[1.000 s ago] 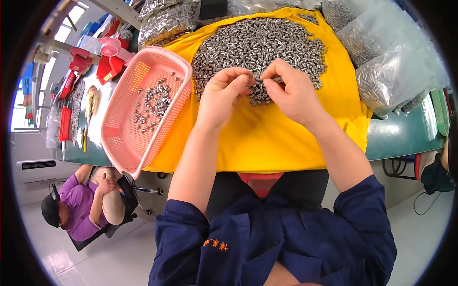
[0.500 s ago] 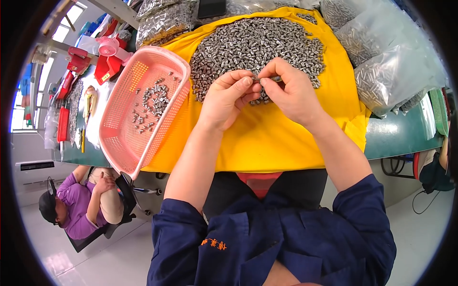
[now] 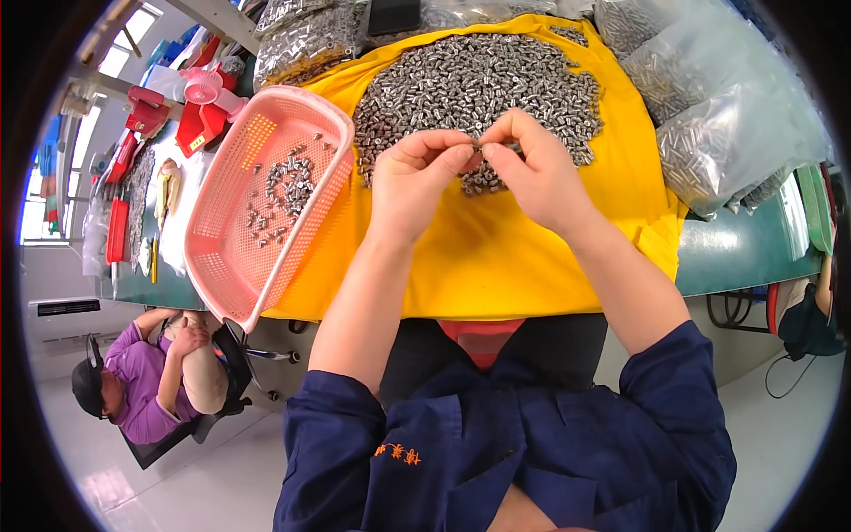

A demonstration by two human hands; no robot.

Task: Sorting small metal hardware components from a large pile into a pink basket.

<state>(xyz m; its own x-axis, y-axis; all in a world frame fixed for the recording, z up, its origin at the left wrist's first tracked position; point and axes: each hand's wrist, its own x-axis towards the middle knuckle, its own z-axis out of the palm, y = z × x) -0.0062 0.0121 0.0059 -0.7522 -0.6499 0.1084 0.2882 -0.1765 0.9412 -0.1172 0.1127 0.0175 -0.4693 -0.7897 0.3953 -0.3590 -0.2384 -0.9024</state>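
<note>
My left hand (image 3: 415, 182) and my right hand (image 3: 539, 173) meet fingertip to fingertip over the near edge of a big heap of small metal cylindrical parts (image 3: 479, 80). Both are closed in a pinch, thumbs against forefingers. Between them sits a small metal part (image 3: 477, 149), mostly covered by the fingers. The heap lies on a yellow cloth (image 3: 461, 275). To the left of my left hand, a pink perforated plastic basket (image 3: 213, 213) stands tilted on the cloth's edge, with a smaller lot of the same kind of parts (image 3: 288, 186) inside.
Clear plastic bags of metal parts (image 3: 709, 142) lie at the right, and more bagged parts (image 3: 306, 49) at the back left. A dark phone (image 3: 394, 15) rests at the back. Red bins (image 3: 199, 129) and a pink fan (image 3: 204, 86) stand left. A seated person (image 3: 151, 372) is at lower left.
The fingers of my left hand have curled in and its lower fingers are less visible. Both hands stay over the same spot, fingertips still together.
</note>
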